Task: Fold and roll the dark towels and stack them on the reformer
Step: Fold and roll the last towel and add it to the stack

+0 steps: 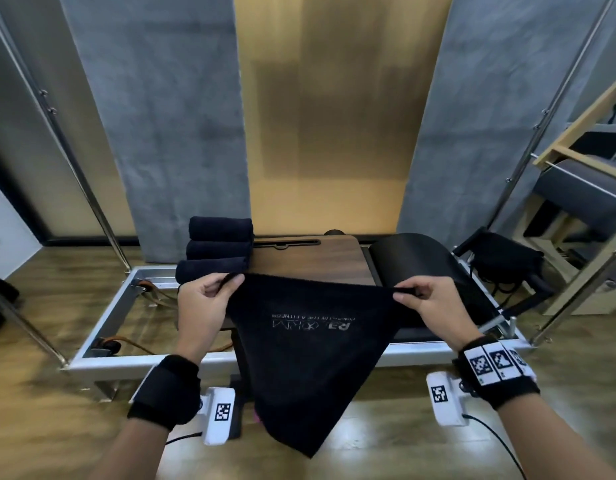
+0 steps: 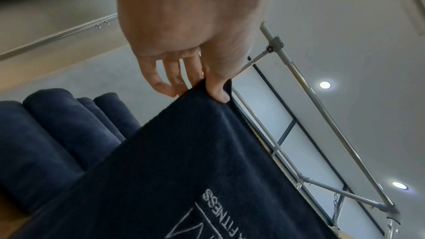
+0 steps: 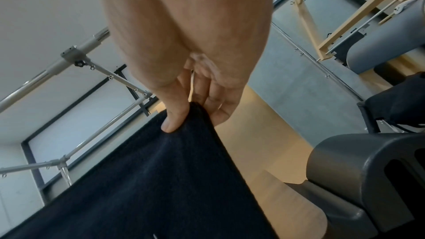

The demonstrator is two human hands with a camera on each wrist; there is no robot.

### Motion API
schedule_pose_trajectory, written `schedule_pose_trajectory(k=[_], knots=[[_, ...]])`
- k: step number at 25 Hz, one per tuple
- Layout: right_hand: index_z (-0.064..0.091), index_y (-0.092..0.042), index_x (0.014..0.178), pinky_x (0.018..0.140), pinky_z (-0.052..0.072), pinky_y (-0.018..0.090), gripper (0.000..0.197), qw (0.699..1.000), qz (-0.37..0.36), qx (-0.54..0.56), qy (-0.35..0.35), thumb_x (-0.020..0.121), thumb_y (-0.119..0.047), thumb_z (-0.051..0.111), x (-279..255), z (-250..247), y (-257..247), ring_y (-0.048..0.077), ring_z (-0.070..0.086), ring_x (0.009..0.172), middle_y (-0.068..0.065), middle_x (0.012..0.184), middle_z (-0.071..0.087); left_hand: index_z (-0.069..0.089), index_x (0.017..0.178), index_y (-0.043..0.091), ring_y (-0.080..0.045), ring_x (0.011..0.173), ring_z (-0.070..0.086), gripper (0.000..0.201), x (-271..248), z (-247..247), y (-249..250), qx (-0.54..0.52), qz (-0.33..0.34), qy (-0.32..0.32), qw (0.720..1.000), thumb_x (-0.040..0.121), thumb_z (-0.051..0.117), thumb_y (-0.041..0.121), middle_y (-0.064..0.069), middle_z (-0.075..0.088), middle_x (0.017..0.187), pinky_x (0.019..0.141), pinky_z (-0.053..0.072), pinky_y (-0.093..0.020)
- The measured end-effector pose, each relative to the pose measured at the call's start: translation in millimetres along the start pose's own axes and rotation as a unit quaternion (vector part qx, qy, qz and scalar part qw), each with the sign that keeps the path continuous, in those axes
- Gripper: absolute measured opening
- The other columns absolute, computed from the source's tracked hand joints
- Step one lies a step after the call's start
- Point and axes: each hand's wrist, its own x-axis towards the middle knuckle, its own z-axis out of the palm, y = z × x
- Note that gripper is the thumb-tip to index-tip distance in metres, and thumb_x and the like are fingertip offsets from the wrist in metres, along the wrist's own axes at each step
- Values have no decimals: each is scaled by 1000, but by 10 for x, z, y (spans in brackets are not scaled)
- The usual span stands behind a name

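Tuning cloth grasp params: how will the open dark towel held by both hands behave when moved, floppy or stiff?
Likely floppy: the open towel, pinched at its top corners by the left hand and right hand, sags between them and hangs to a point. Probably light, since fingertip pinches carry it. The rolled towels hold their stack, so the terry likely grips rather than slides.

Open towel (image 1: 310,344) hides the middle of the reformer (image 1: 102,327) near rail and part of the wooden platform (image 1: 299,259). Logo print on it is mirrored and too blurred to read in the head view; left wrist view cuts it off at the bottom edge. Rolled towels (image 1: 218,249): nearest roll's front edge is covered by the left hand (image 1: 202,303). Right hand (image 3: 184,46) fingertips are buried in cloth.
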Motion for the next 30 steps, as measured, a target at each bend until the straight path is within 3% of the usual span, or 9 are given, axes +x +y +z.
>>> schedule_pose_trajectory(k=[3, 5, 7, 9, 11, 13, 16, 19, 30], knots=[[78, -21, 74, 69, 56, 35, 15, 997, -6, -6, 72, 77, -17, 92, -20, 3, -49, 17, 69, 67, 1, 71, 75, 84, 93, 19, -16, 87, 73, 9, 53, -97, 31, 60, 18, 16, 998, 85, 88, 21, 1, 80, 87, 84, 60, -43], [71, -20, 66, 64, 51, 36, 26, 991, -23, -40, 129, 73, -29, 95, -13, -1, -50, 23, 63, 65, 0, 66, 68, 82, 89, 23, -23, 81, 67, 11, 90, -115, 54, 135, 28, 39, 990, 83, 90, 27, -4, 72, 81, 78, 57, -48], [67, -20, 65, 60, 48, 35, 30, 988, -30, -38, 149, 76, -33, 93, 34, 22, -53, 26, 58, 61, 2, 62, 64, 84, 89, 27, -16, 74, 67, 10, 118, -87, 80, 152, 22, 59, 986, 84, 89, 35, -1, 73, 75, 71, 56, -41], [69, -20, 74, 54, 47, 32, 22, 989, -16, 17, 146, 87, -29, 84, 117, 59, -44, 23, 57, 50, 4, 57, 65, 85, 97, 25, -7, 56, 63, 14, 143, 10, 95, 84, -19, 53, 995, 88, 85, 36, 3, 72, 62, 60, 53, -26], [68, -20, 92, 46, 50, 34, 11, 987, 22, 96, 125, 101, -27, 69, 225, 124, -37, 27, 61, 44, 10, 58, 68, 82, 103, 21, -15, 41, 57, 16, 199, 160, 91, 16, -74, 45, 996, 93, 80, 33, -8, 69, 56, 45, 46, -20], [57, -17, 109, 53, 61, 40, 11, 977, 51, 184, 97, 109, -27, 55, 375, 194, -24, 37, 73, 59, 19, 76, 76, 78, 106, 18, -22, 42, 64, 13, 313, 335, 56, -24, -108, 50, 993, 98, 76, 29, -13, 73, 63, 39, 45, -20], [53, -18, 112, 71, 66, 40, 10, 964, 41, 249, 88, 111, -27, 50, 731, 293, 74, 39, 78, 82, 22, 95, 79, 71, 102, 15, -27, 64, 78, 12, 601, 589, -70, -66, -137, 65, 986, 103, 69, 27, -12, 80, 78, 44, 53, -23], [58, -17, 110, 74, 66, 40, 9, 960, 58, 252, 104, 111, -21, 50, 1195, 420, 293, 35, 78, 94, 18, 98, 79, 70, 99, 8, -27, 80, 81, 15, 965, 839, -336, -97, -137, 81, 982, 105, 66, 22, -12, 81, 86, 52, 61, -28], [62, -11, 106, 71, 66, 36, 9, 934, 203, 282, 84, 108, -17, 55, 3337, 1072, 1439, 35, 78, 93, 21, 96, 79, 67, 93, 7, -22, 78, 81, 20, 2560, 2014, -1780, -15, -195, 212, 958, 108, 58, 15, -18, 75, 89, 63, 65, -33]])
